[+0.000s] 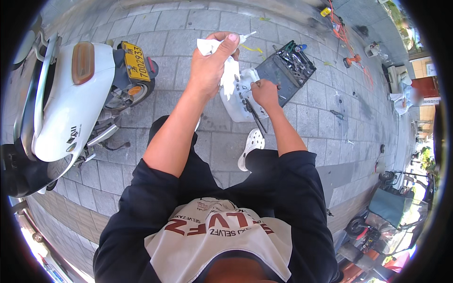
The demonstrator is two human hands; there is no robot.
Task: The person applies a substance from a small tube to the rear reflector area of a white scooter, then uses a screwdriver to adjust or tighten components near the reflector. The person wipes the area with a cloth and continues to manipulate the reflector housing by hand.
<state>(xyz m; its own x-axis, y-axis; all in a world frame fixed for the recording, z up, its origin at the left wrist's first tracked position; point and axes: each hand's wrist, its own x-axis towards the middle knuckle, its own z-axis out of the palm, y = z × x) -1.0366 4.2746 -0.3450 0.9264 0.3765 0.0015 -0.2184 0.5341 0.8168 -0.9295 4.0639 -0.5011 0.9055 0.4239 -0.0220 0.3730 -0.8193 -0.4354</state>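
My left hand (210,70) is raised, its fingers closed round a crumpled white tissue (230,78) that hangs down. A thin, pale pointed tip (248,36) sticks out past the thumb; the rest of that thing is hidden. Lower and to the right, my right hand (265,95) is closed over a translucent white plastic tray (236,109) with several small dark parts in it. Whatever those fingers hold cannot be made out. Beside this hand, a long dark two-legged tool (255,116) lies across the tray's edge.
An open black toolbox (295,63) full of hand tools adjoins the tray. A white scooter (71,99) stands at left. An orange power tool (351,61) and orange cord (340,34) lie on the paving at right, beyond a small dark tool (337,114). A three-wheeler (384,207) is at lower right.
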